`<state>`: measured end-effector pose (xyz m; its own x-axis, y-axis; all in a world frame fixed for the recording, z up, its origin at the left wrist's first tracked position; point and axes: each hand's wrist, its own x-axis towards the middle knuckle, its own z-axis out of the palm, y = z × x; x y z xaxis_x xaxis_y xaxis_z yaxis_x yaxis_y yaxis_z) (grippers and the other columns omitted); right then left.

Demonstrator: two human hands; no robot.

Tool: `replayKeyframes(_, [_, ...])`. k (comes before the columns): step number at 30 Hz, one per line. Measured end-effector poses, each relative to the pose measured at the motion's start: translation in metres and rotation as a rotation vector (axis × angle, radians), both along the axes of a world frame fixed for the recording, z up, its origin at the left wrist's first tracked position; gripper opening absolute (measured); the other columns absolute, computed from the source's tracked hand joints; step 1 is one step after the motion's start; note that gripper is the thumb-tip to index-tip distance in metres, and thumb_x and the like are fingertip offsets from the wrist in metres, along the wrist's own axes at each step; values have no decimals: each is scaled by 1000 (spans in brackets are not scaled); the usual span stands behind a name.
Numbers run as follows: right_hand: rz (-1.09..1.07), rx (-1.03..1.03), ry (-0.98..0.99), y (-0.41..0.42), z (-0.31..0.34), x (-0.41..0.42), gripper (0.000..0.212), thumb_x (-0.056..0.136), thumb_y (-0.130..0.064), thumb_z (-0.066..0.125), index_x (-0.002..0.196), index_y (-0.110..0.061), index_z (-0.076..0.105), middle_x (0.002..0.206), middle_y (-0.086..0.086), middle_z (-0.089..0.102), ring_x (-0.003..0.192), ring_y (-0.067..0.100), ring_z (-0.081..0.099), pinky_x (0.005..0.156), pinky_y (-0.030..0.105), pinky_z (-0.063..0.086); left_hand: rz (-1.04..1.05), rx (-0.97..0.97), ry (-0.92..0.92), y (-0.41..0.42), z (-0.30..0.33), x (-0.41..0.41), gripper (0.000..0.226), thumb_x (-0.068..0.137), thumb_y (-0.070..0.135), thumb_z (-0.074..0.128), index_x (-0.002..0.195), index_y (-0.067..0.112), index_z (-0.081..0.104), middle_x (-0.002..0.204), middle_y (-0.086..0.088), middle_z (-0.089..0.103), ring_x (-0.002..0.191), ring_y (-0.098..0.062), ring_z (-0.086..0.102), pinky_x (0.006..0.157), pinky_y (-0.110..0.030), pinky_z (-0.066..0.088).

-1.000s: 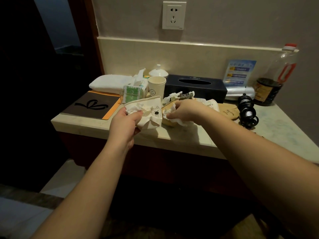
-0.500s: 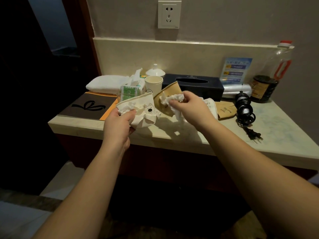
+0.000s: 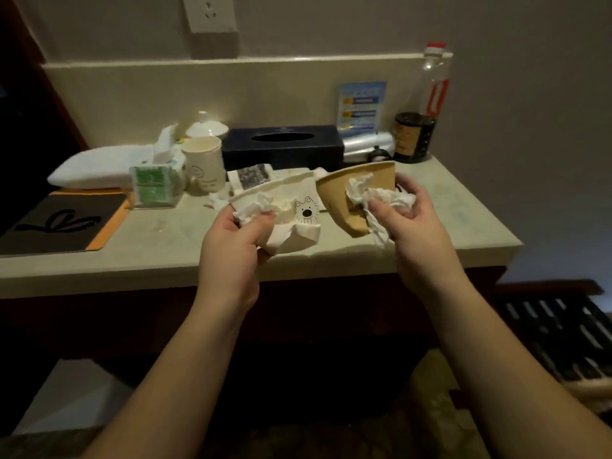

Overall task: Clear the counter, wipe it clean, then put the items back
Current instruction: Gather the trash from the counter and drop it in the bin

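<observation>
Left hand gripped crushed white cup and tissue; right hand gripped brown cup and tissue. Both fingers should remain tight during disposal.

A wall socket sits above the backsplash ledge.

You have one view only, from the camera on your head. It looks forward and down over both forearms at the desk, close in, with the wall behind and dark floor below the desk's front edge.
</observation>
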<state>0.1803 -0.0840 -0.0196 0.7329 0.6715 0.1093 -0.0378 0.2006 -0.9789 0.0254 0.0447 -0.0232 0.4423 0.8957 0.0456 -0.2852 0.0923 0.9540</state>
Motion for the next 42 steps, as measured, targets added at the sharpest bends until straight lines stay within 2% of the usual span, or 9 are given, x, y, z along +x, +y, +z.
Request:
replayKeyframes(3, [-74,2,92,-51,-20,11,51,85,-17,67,131,-24,46,104,0,73,96,17,70,86,35,54,-106,15,54,-38,-10,21,22,88,2,60,101,18,66,94,-3,75,85,-22,71,66,-34,55])
replayKeyframes(6, [-222,-144,77,-105,-45,26,49,81,-31,71,125,-32,49,102,-6,72,93,12,70,89,38,54,-233,17,74,-80,-21,43,24,89,0,58,107,14,65,98,-5,75,86,-21,72,63,-28,56])
replayKeyframes(10, [-341,-264,68,-179,-74,50,46,85,-34,67,127,-30,51,99,-13,69,81,-2,68,63,14,52,-372,-14,132,-136,-41,78,24,90,0,58,107,14,65,97,-5,75,87,-21,73,63,-26,56])
replayKeyframes(13, [-413,-308,130,-233,-98,70,40,83,-35,67,120,-34,52,96,-15,69,76,-4,68,55,9,48,-469,-86,232,-178,-61,112,24,90,4,61,111,16,65,99,-3,75,89,-22,73,64,-30,57])
replayKeyframes(19, [-562,-360,306,-321,-163,100,36,85,-29,69,118,-30,56,98,-7,72,79,6,71,68,26,55,-589,-170,429,-253,-124,178,26,91,3,60,114,14,63,102,-4,74,92,-24,72,78,-44,58])
replayKeyframes(25, [-686,-420,437,-398,-241,121,29,90,-23,64,115,-29,52,98,-13,68,75,-6,67,57,9,48,-667,-228,666,-317,-215,230,24,88,4,62,107,19,65,98,-2,75,90,-23,72,85,-48,57])
replayKeyframes(30, [-717,-594,594,-455,-326,129,38,90,-24,65,125,-20,52,108,-5,68,93,10,67,84,33,53,-710,-294,858,-368,-296,261,21,88,7,62,103,22,65,96,-1,75,90,-22,71,85,-45,57])
replayKeyframes(34, [-717,-808,661,-493,-386,132,37,90,-27,62,124,-17,52,103,-5,65,88,7,62,68,26,47,-751,-339,1018,-404,-363,279,18,88,6,61,103,15,64,98,-7,72,90,-27,70,85,-47,57])
replayKeyframes(42, [-603,-1085,795,-544,-500,140,39,94,-23,53,131,-14,46,107,4,59,90,20,51,78,30,37,-843,-335,1292,-459,-496,306,23,80,13,63,103,10,61,106,-14,68,96,-34,65,89,-51,54])
